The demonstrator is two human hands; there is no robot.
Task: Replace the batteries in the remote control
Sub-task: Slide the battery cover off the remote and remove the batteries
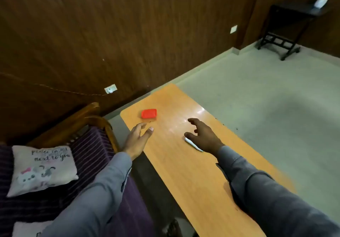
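A slim white remote control (193,144) lies on the orange wooden table (193,172), mostly hidden beneath my right hand (204,137). That hand hovers over it with fingers spread and holds nothing. A small red box (149,113) sits near the table's far left corner. My left hand (138,141) is stretched out just short of the red box, fingers straight and thumb apart, empty. No batteries are visible.
A wooden-framed sofa (88,119) with purple striped cushions and a printed white pillow (43,168) stands left of the table. Dark wood panelling runs behind. Pale floor lies to the right, with a black stand (283,40) in the far corner.
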